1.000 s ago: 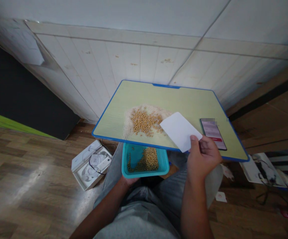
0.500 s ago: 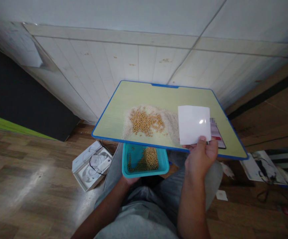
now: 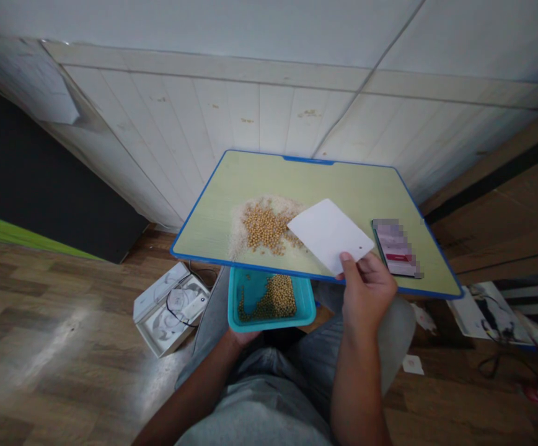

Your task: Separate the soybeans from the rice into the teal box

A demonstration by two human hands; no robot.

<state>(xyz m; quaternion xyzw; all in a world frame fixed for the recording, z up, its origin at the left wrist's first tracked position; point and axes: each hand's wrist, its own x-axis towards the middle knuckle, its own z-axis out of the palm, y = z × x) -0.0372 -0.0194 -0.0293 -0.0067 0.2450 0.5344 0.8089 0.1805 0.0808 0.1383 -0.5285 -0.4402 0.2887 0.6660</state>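
Observation:
My right hand [image 3: 366, 292] pinches a white card [image 3: 329, 234] by its near corner, and the card lies tilted with its far edge against a pile of yellow beans [image 3: 269, 228] mixed into white rice [image 3: 237, 229] on a small blue-edged table [image 3: 343, 179]. My left hand [image 3: 243, 337] is under the table's front edge, holding a teal tray [image 3: 306, 310] partly filled with beans. Only part of that hand shows below the tray.
A phone [image 3: 395, 248] lies on the table to the right of the card. On the wooden floor sit an open white box with cables [image 3: 171, 306] at the left and papers and cords [image 3: 492, 313] at the right. A white panelled wall stands behind.
My right hand lifted the card upright and away to the right, then brought it back down leftward against the bean pile. The tray and my left hand stayed put.

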